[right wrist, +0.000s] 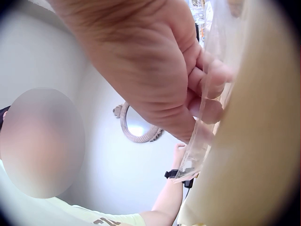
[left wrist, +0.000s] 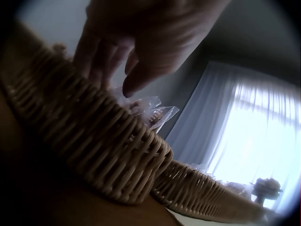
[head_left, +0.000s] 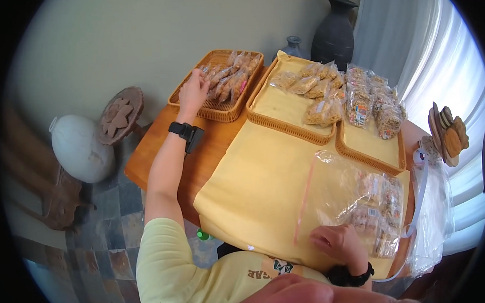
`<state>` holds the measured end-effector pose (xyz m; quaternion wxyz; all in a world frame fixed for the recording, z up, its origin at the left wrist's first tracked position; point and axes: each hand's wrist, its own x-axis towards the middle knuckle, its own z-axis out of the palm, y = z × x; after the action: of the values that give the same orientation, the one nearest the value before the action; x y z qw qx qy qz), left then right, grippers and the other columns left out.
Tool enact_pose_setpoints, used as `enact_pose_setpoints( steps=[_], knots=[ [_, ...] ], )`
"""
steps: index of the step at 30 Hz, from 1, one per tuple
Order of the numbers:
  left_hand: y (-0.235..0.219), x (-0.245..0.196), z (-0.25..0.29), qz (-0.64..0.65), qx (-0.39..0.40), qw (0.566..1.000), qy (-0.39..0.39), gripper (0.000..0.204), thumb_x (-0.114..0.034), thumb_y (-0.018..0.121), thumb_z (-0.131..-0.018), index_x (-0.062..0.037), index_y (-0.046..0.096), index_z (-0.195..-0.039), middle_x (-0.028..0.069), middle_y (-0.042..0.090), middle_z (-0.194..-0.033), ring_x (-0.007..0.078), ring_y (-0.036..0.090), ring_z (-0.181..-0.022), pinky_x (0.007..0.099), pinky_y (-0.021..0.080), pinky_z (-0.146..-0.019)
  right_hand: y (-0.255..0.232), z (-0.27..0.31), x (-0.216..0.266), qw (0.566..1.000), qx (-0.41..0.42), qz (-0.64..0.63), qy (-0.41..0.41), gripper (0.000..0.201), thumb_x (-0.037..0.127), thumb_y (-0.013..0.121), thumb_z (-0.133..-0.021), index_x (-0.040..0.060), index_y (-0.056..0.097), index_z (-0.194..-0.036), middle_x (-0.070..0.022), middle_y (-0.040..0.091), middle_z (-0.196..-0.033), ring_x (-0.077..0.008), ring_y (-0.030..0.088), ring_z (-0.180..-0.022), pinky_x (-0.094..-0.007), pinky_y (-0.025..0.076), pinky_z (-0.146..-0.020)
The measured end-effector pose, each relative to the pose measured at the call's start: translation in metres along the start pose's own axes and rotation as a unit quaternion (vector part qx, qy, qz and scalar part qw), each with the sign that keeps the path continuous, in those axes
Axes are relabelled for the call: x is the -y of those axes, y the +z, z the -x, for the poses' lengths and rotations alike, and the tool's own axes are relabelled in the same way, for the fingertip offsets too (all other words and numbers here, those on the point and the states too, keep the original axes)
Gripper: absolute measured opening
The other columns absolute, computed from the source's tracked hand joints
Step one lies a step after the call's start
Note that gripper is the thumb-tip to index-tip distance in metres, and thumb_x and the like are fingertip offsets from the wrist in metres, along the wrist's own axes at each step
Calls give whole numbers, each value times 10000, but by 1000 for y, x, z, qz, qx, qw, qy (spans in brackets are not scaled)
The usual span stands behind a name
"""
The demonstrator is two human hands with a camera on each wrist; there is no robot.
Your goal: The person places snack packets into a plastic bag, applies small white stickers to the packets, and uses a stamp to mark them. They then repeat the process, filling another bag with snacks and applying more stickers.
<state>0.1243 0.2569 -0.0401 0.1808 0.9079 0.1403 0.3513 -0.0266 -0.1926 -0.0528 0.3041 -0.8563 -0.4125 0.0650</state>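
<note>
My left hand (head_left: 194,91) reaches into the left wicker basket (head_left: 174,103), over clear packets of brown snacks (head_left: 231,79). In the left wrist view, the left hand's (left wrist: 146,42) fingers point down behind the basket rim (left wrist: 117,146), thumb apart from them, close to clear wrapping (left wrist: 153,110). Some fingertips are hidden. My right hand (head_left: 338,243) is at the front edge of a large clear plastic bag (head_left: 329,192) on the yellow cloth. Its fingers (right wrist: 211,82) curl at the bag's film (right wrist: 197,155) and partly show through it. Several labelled snack packets (head_left: 379,209) lie in the bag's right part.
Two cloth-lined wicker trays (head_left: 291,133) (head_left: 367,162) hold more bagged snacks. Loose plastic bags (head_left: 432,211) hang at the table's right edge. Behind stand a dark vase (head_left: 334,34) and a small jar (head_left: 293,46). A white round pot (head_left: 82,146) is at left.
</note>
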Motion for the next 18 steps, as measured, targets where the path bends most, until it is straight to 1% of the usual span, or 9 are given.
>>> enact_pose_setpoints(
  steps=[2, 4, 5, 6, 8, 12, 14, 17, 18],
  knots=[
    [-9, 13, -9, -3, -11, 1000, -8, 271, -179, 597, -798, -99, 447, -1008, 122, 630, -809, 329, 595, -774, 447, 456, -642, 1, 1, -3, 1000, 8, 0, -8, 85, 146, 621, -747, 73, 588, -719, -76, 586, -599, -248, 582, -522, -321, 448, -470],
    [-15, 26, -17, -93, -5, 995, -34, 320, -165, 592, -797, -99, 453, -1078, 166, 621, -860, 352, 588, -797, 444, 464, -666, 0, 1, -1, 1000, 11, 0, -7, 87, 144, 623, -745, 72, 587, -712, -76, 585, -598, -248, 582, -522, -320, 449, -468],
    [-10, 41, -21, -114, 0, 993, -17, 395, -140, 601, -775, -98, 438, -1132, 201, 606, -908, 376, 573, -855, 446, 470, -709, -1, 1, 0, 1000, 15, 3, -5, 89, 142, 626, -743, 72, 586, -705, -76, 585, -598, -247, 582, -521, -319, 449, -467],
    [-5, 56, -26, -112, -2, 994, -15, 395, -140, 601, -775, -98, 438, -1132, 201, 606, -908, 376, 573, -855, 446, 470, -709, 0, 1, -1, 1000, 13, 5, -5, 89, 142, 626, -743, 72, 586, -705, -76, 585, -598, -247, 582, -521, -319, 449, -467],
    [5, 75, -33, -119, 92, 987, -48, 408, -127, 607, -750, -79, 458, -1127, 211, 599, -940, 383, 555, -915, 450, 470, -755, 0, 2, -2, 1000, 16, 2, -4, 90, 142, 633, -737, 72, 587, -702, -76, 585, -598, -246, 579, -517, -318, 451, -467],
    [19, 90, -37, -134, 102, 985, -44, 388, -169, 600, -745, -62, 494, -1103, 216, 598, -953, 383, 550, -934, 461, 464, -775, -1, 1, -2, 1000, 3, -9, -6, 90, 137, 636, -732, 76, 583, -691, -69, 584, -596, -241, 575, -509, -317, 452, -463],
    [16, 86, -39, -195, 81, 973, -98, 318, -245, 596, -768, -52, 563, -1020, 213, 607, -926, 386, 569, -889, 465, 471, -759, 0, 2, -4, 999, -16, -2, -42, 91, 125, 633, -730, 78, 577, -677, -61, 581, -590, -231, 571, -499, -313, 448, -453],
    [-2, 101, -44, -283, 21, 954, -96, 398, -437, 531, -811, -58, 620, -893, 206, 620, -844, 383, 596, -809, 467, 484, -693, -4, 2, -2, 999, -14, 1, -45, 81, 123, 633, -729, 86, 574, -687, -53, 563, -574, -222, 558, -484, -314, 438, -436],
    [-17, 105, -46, -291, -7, 956, -41, 470, -491, 472, -832, -48, 610, -903, 210, 619, -827, 384, 597, -795, 469, 479, -677, -3, 3, -3, 998, -17, 7, -59, 79, 123, 630, -732, 86, 571, -693, -51, 551, -576, -217, 553, -485, -314, 435, -436]
  ],
)
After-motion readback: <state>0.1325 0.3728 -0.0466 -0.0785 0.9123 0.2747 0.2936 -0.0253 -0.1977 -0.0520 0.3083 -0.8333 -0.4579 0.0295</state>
